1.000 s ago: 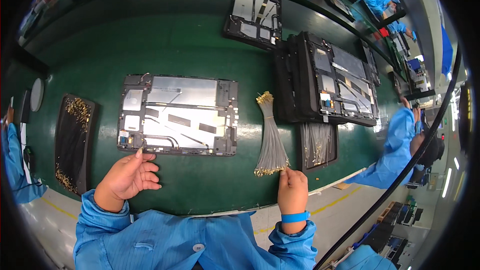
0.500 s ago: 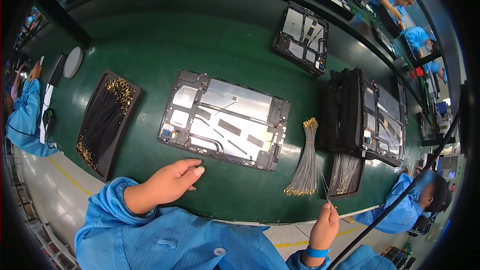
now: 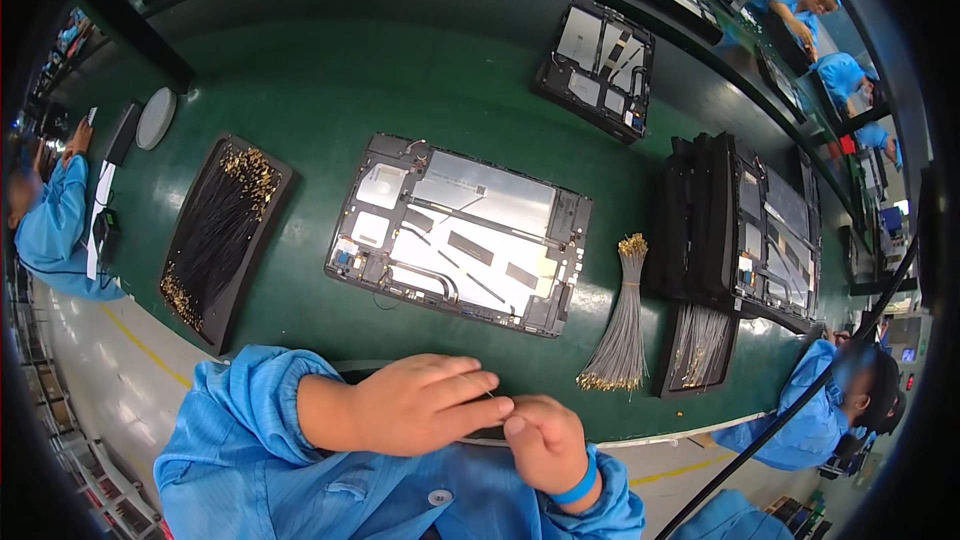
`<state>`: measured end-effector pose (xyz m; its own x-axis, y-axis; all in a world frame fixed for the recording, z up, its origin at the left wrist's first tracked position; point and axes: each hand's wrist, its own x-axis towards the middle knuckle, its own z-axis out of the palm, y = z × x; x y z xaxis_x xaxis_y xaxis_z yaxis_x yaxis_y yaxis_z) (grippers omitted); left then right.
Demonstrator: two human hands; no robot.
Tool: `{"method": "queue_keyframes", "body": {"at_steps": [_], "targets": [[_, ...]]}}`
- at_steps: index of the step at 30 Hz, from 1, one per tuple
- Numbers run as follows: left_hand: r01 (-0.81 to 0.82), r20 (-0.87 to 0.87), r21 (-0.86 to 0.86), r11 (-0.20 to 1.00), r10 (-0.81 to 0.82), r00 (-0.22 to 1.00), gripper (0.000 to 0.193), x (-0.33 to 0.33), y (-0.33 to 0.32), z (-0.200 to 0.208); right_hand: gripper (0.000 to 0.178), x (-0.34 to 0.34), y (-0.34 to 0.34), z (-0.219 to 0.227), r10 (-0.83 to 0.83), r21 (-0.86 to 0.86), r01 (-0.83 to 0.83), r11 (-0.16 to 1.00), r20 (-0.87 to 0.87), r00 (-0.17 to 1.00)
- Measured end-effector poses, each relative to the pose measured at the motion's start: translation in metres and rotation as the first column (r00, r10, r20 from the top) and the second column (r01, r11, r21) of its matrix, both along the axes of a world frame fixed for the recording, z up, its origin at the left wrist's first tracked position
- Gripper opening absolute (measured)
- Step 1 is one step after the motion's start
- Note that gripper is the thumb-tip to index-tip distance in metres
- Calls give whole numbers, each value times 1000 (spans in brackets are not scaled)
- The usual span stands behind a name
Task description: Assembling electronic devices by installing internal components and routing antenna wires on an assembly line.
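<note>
Both my hands meet just over the table's front edge, below the tablet. My right hand (image 3: 548, 443), with a blue wristband, pinches thumb to forefinger on a thin grey cable (image 3: 489, 393). My left hand (image 3: 415, 405) reaches across palm down; the cable shows as a fine line at its fingers, and its thumb is hidden. An opened tablet (image 3: 465, 255) lies in front of me, its silver inside, black tapes and cables exposed. To its right lies a bundle of grey cables (image 3: 622, 325) with gold ends, tied near the top.
A black tray (image 3: 222, 335) of black cables stands left. At right are a tray (image 3: 700, 388) of grey cables and a stack of tablets in black holders (image 3: 690, 225). Another tablet (image 3: 598, 65) lies farther back. A round white disc (image 3: 155, 118) is far left. Co-workers sit around.
My right hand has drawn a grey cable away from the bundle, moving left toward my body. My left hand has come down from the tablet's edge to meet it.
</note>
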<state>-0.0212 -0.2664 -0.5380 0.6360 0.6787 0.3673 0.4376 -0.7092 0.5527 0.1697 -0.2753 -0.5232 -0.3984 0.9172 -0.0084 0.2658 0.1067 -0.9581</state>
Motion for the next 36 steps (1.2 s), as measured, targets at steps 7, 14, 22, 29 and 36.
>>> {"method": "queue_keyframes", "body": {"at_steps": [7, 14, 22, 29, 36], "targets": [[-169, 59, 107, 980, 163, 985, 21, 2, 11, 1, 9, 4, 19, -24, 106, -390, -230, 892, -313, 944], [-273, -108, 252, 929, 307, 945, 18, 8, 29, -10, 17, -13, 32, -18, -643, -745, 195, 638, -375, 668], [-313, -169, 133, 940, 333, 928, 16, 10, 39, -31, 28, -30, 44, -44, -673, -258, 631, 732, -418, 610], [-295, -202, 108, 950, 311, 929, 17, 12, 39, -30, 24, -29, 42, -72, -538, 156, 620, 769, -365, 759], [-291, -243, 98, 952, 306, 920, 18, 12, 39, -26, 21, -24, 47, -72, -410, 331, 506, 796, -319, 854]]}}
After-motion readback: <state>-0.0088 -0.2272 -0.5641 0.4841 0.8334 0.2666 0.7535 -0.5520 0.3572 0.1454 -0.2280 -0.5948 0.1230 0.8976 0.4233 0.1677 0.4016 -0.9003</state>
